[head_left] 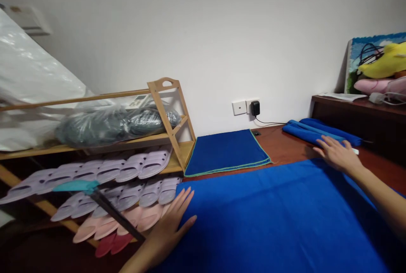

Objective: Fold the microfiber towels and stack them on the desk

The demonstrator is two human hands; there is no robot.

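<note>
A large blue cloth [272,213] lies spread flat across the dark wood surface in front of me. My left hand [171,222] rests open on its near left edge, fingers stretched toward the far left corner. My right hand [336,154] lies open and flat at the cloth's far right corner, fingers pointing left. Beyond the big cloth a smaller folded blue cloth [226,151] with a green hem lies flat. Rolled blue cloths [317,131] sit just behind my right hand.
A wooden shoe rack [173,125] at the left holds several lilac and pink slippers [127,169] and a plastic-wrapped bundle [111,122]. A wall socket with a black plug [255,108] is at the back. A dark shelf [358,110] at the right carries plush toys.
</note>
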